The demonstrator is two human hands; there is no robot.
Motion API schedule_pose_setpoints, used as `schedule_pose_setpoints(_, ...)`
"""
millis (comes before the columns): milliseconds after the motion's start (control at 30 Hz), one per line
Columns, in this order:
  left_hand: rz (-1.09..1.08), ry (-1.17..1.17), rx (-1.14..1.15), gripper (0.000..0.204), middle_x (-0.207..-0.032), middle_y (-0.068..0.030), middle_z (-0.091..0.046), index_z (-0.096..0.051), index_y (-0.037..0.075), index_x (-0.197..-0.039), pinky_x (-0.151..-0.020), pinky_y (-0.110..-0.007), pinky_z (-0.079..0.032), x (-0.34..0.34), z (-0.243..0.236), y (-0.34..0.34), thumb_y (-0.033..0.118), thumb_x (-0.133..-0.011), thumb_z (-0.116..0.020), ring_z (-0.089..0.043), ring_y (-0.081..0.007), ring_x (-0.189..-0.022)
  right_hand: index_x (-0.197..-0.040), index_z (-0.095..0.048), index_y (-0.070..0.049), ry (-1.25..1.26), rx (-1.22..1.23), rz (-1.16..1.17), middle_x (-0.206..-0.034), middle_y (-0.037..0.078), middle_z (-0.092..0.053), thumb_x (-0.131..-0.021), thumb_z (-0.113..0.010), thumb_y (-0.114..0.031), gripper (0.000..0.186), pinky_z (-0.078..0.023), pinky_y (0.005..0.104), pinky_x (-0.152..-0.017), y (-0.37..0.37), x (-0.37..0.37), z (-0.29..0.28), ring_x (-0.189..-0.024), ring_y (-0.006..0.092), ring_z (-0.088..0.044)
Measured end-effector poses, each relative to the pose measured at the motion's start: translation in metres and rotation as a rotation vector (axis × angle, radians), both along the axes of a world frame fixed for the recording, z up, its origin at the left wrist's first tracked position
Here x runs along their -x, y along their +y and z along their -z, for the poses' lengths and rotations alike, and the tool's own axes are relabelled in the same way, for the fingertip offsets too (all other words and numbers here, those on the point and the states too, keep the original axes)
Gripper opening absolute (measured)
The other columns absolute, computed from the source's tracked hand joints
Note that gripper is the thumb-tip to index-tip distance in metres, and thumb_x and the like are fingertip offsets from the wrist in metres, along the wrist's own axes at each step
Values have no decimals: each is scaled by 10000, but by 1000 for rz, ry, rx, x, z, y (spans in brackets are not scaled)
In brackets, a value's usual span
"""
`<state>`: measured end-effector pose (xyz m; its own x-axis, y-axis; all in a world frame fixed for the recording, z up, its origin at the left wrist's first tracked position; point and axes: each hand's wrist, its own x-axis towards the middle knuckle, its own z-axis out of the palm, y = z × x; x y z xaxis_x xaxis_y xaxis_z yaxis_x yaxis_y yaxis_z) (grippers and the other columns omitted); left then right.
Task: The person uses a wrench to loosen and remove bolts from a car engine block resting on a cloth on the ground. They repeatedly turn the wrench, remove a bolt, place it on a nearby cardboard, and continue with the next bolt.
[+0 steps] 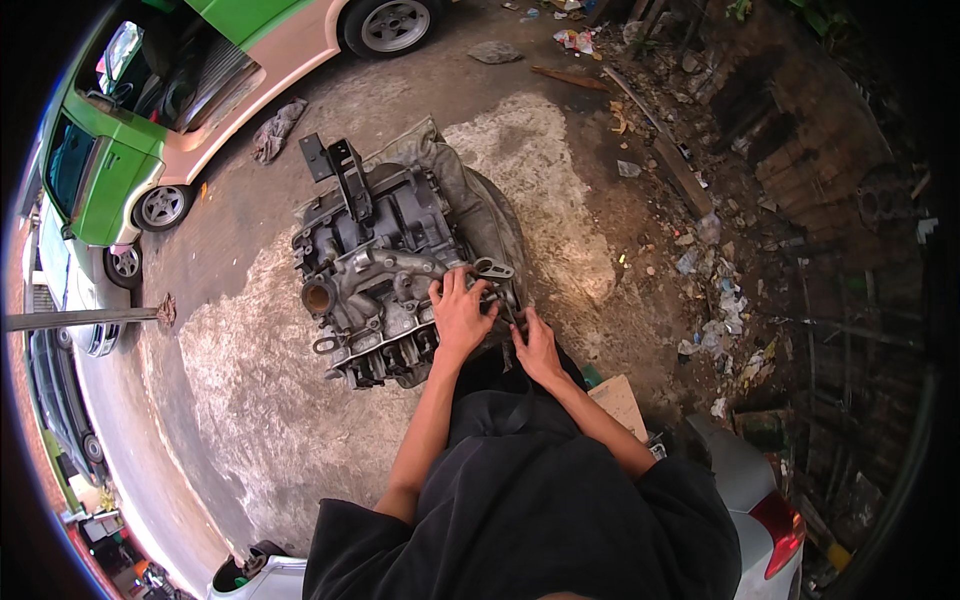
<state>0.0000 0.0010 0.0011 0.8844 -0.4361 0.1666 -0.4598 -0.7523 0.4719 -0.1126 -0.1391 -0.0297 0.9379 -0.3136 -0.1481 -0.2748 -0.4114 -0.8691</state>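
Observation:
A grey metal car engine point(385, 270) lies in front of me, with curved manifold pipes and a round open port at its left. My left hand point(462, 318) rests on its near right part, fingers bent and thumb closed toward them around a small part I cannot make out. Just beyond those fingers sits a metal lifting eye or ring-shaped bracket point(494, 268). My right hand point(537, 348) is at the engine's right edge, fingers pinched beside a thin metal piece; what they hold is too small to name. An upright black bracket point(350, 180) stands on the far side.
A grey cloth cover point(470, 190) lies under and behind the engine. A green and pink van point(200, 130) is parked far left, with a crumpled rag point(279, 130) near it. Litter and a wooden plank point(683, 178) line the right. A silver car's rear point(745, 490) is close at right.

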Motion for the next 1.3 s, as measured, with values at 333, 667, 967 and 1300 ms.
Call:
schedule_pose_setpoints(333, -5, -10, -17, 295, -1268, -35, -599, -777, 181, -993, -1085, -496, -326, 0, 1, -1, 295, -735, -863, -521, -263, -1283, -1101, -583, 30, -8, 24, 5, -993, 232, -664, -995, -679, -58, 168, -523, 473, -783, -13, -4, -7, -881, 418, -679)
schedule_pose_setpoints(667, -9, 5, -34, 300, -1279, -45, -600, -781, 183, -1001, -1098, -497, -318, 0, -1, -1, 309, -740, -858, -512, -274, -1301, -1147, -704, 8, 92, -211, 265, -985, 175, -722, -1053, -660, -195, 228, -521, 396, -816, -26, -8, 9, -902, 286, -685)
schedule_pose_setpoints(967, -14, -9, -33, 277, -1275, -37, -600, -776, 185, -984, -1093, -496, -320, 0, 0, -2, 306, -748, -856, -518, -270, -1290, -1131, -676, 20, 1, 83, 148, -1003, 174, -685, -1019, -662, -102, 166, -529, 404, -715, -34, 1, 13, -786, 281, -690)
schedule_pose_setpoints(1300, -15, -18, -36, 297, -1284, -43, -599, -780, 179, -998, -1086, -495, -325, 0, 0, -2, 315, -747, -859, -518, -268, -1294, -1076, -663, 4, -47, 128, 87, -1028, 172, -662, -942, -724, -82, 170, -559, 461, -746, -9, -3, -3, -879, 399, -709)
